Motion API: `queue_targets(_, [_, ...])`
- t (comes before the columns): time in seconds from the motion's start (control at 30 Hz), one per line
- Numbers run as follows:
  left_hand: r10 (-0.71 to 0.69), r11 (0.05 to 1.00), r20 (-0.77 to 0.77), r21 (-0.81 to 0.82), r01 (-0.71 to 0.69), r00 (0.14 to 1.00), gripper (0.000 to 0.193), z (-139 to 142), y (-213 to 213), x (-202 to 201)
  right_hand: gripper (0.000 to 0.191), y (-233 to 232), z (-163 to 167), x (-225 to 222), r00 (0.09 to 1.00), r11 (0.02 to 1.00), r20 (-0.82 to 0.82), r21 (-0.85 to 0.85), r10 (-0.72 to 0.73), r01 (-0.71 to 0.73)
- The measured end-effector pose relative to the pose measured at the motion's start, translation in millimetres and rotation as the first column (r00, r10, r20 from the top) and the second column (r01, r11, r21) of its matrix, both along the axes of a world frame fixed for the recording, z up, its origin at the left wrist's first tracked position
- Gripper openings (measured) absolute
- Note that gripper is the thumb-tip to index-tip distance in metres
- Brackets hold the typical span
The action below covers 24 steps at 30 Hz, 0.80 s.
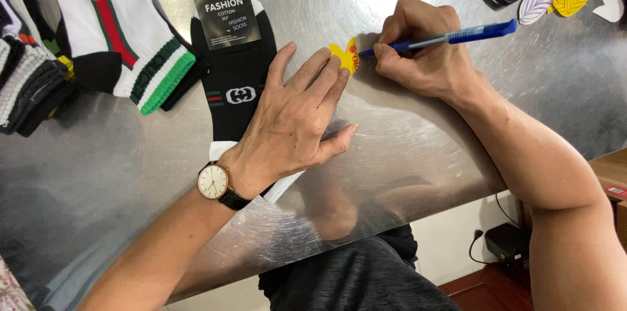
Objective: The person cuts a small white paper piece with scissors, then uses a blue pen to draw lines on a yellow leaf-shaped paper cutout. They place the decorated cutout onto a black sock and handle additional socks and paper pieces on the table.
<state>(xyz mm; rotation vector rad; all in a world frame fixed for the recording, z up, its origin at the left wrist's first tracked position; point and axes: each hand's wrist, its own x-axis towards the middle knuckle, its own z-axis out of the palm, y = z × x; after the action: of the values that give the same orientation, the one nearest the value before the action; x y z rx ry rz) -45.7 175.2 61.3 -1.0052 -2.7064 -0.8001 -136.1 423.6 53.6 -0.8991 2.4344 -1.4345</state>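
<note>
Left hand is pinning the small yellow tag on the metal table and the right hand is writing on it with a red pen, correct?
Not quite: the pen is blue, not red, as the head view shows. The rest stands: the left hand pins the small yellow tag on the metal table, and the right hand holds the pen tip to it.

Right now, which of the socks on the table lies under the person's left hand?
The black sock with the dark card label: the left hand rests across it. The white, green-cuffed sock lies apart, untouched.
</note>
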Motion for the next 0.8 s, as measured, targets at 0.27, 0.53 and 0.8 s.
queue_targets(0.27, [-0.002, 1.000, -0.003, 0.005, 0.002, 1.000, 0.065, -1.2, -0.9, 2.4, 0.020, -0.5, -0.3, 3.0, 0.999, 0.999, 0.000, -0.015, 0.050, -0.050])
queue_targets(0.53, [-0.007, 1.000, 0.005, 0.001, 0.007, 1.000, 0.066, -1.0, -3.0, 4.2, 0.022, -2.0, 0.9, 6.5, 0.995, 0.995, 0.020, -0.009, 0.098, -0.097])
queue_targets(0.8, [-0.007, 1.000, 0.000, 0.004, 0.007, 1.000, 0.066, -1.0, -3.0, 4.7, 0.022, -4.5, 2.6, 7.8, 0.988, 0.988, 0.015, 0.008, 0.152, -0.152])
